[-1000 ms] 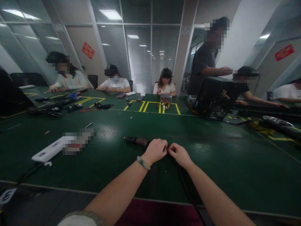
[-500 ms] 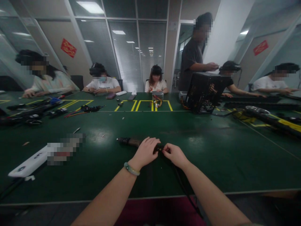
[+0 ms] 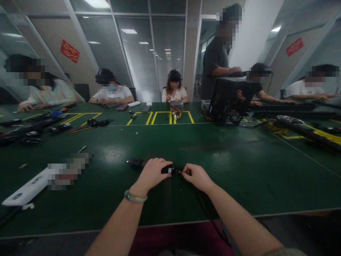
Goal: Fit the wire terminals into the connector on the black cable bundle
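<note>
A long black tool with a small silver tip (image 3: 135,163) lies crosswise on the green table in front of me. My left hand (image 3: 153,173), with a jade-coloured bangle on the wrist, is wrapped over its body and hides its middle. A white label shows on the tool's black rear part (image 3: 168,169). At that rear end my right hand (image 3: 196,175) pinches a dark cable close to where it meets the tool. I cannot make out whether the plug there is joined or apart. The black cable (image 3: 209,213) hangs from my right hand over the table's front edge.
A white power strip (image 3: 25,187) lies at left, beside a blurred-out item. Black cables and parts (image 3: 39,126) lie beyond it. Across the table stand a black computer case (image 3: 230,101) and a power supply with coloured wires (image 3: 176,106). Several people work along the far side.
My left hand has slid left along the tool, uncovering the labelled rear part. My right hand stays at the cable end. The view has shifted slightly.
</note>
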Demonstrator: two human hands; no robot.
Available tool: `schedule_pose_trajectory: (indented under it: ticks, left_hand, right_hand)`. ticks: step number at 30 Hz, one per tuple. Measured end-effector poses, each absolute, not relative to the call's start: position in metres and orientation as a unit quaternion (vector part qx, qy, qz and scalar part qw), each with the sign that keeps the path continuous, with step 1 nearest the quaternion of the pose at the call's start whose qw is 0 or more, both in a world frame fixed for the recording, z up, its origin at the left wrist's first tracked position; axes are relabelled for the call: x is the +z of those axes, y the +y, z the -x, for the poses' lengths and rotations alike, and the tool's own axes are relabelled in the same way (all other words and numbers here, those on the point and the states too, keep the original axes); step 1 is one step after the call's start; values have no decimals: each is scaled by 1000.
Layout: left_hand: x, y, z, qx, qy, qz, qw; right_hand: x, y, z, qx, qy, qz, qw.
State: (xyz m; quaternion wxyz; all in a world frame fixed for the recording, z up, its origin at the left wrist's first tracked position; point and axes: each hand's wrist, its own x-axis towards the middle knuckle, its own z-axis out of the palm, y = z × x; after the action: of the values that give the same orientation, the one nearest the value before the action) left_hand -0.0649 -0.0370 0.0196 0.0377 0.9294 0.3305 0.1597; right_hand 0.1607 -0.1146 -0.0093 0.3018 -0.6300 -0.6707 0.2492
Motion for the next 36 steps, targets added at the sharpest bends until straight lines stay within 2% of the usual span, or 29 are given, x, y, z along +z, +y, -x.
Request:
schedule_pose_trajectory:
  ticks: [10, 36]
  left_hand:
    - [12, -87, 73, 200, 372, -904, 58]
    - [14, -100, 51, 209, 337, -911, 113]
  right_hand:
    - [-4, -139, -151, 252, -682, 630, 274]
    - [-13, -170, -133, 198, -651, 669, 300]
